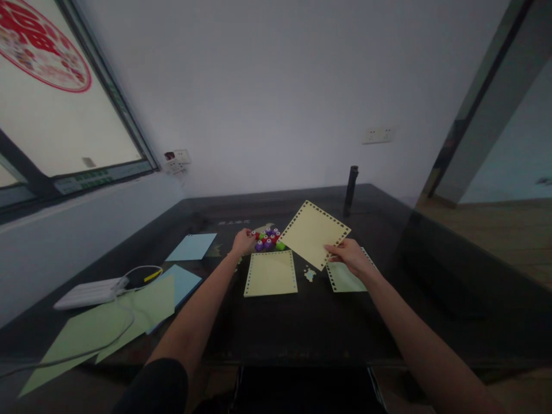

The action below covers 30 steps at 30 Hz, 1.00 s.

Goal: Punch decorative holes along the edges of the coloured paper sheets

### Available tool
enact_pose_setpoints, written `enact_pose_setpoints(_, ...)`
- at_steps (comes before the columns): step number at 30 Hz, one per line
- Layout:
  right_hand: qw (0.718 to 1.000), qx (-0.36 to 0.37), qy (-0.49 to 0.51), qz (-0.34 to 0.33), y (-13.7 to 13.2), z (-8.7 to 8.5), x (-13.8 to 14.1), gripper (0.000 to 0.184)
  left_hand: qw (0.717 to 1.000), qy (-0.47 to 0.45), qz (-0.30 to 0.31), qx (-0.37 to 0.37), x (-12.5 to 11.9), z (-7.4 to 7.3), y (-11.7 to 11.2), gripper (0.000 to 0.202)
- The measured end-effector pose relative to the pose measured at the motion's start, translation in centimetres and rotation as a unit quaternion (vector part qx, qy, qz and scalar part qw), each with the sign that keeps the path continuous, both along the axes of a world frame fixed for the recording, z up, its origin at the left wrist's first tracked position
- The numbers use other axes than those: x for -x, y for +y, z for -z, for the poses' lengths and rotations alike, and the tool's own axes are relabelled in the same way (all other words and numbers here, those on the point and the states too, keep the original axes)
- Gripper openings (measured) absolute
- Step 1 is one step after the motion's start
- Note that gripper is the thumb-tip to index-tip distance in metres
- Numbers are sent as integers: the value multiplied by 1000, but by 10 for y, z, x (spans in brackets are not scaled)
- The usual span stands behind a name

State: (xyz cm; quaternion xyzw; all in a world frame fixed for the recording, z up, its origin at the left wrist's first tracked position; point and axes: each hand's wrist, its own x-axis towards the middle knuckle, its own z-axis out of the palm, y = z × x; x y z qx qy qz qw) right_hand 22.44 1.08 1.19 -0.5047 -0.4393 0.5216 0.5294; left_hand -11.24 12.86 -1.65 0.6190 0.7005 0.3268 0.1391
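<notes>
My right hand (351, 256) pinches the near corner of a pale yellow paper sheet (313, 232) with punched holes along its edges, holding it tilted above the dark table (302, 322). My left hand (242, 241) is closed at the left side of a cluster of small coloured punches (268, 238), red, purple and green; what its fingers grip is too small to tell. A second yellow punched sheet (271, 273) lies flat between my hands. A pale green punched sheet (345, 277) lies under my right hand. Small paper bits (309, 273) lie between the sheets.
Blue sheets (192, 246) and green sheets (107, 325) lie at the left, with a white power bank (88, 292) and its cable (129, 273). A black cylinder (351, 190) stands at the table's far edge. A window is at the left, wall sockets behind.
</notes>
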Motion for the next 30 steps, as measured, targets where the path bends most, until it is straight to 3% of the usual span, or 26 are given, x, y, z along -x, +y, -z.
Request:
enact_pose_setpoints(11,999,-30,-14,13,1,0,-3,5,998,68,13,-4,-9,-3,-5,27)
enact_pose_setpoints(18,999,-37,-17,27,2,3,-1,6,997,66,-7,-45,5,8,-4,23)
enact_pose_setpoints(22,998,-41,-16,36,3,6,-1,4,995,45,-19,-82,13,6,-5,26)
enact_pose_setpoints(24,998,-38,-16,40,4,7,0,4,994,2,-24,-104,10,1,-7,28)
enact_pose_setpoints(26,998,-37,-12,43,5,8,0,5,982,-135,-17,-132,3,-7,-8,30)
enact_pose_setpoints(28,998,-44,0,41,6,8,-1,7,946,-288,10,-147,-9,-17,-12,35)
enact_pose_setpoints(30,998,-50,17,40,6,8,-1,10,908,-381,62,-160,-24,-27,-19,40)
